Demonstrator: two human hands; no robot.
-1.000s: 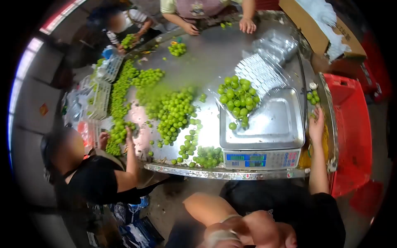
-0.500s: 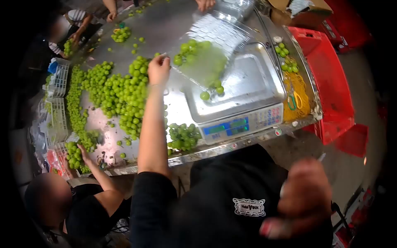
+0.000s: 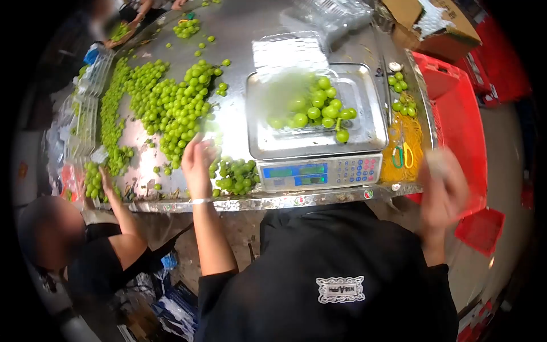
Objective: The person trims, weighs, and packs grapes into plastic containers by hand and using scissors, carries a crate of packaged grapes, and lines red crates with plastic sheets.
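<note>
A metal table (image 3: 239,34) is spread at left with a heap of green grapes (image 3: 185,111), while a bunch (image 3: 327,108) is set on a scale (image 3: 307,183) by the front edge. The left hand (image 3: 198,158) is held near a smaller cluster (image 3: 235,175), its fingers slightly apart; the right hand (image 3: 446,188) is blurred near scissors (image 3: 397,158), its grip impossible to tell. Shining metal is seen between heap and scale; the right edge is flanked by a red crate (image 3: 458,131).

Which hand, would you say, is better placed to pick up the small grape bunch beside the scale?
Probably the left hand: it is right next to that bunch, whereas the right hand is beyond the scale's far side, near the red crate.
</note>
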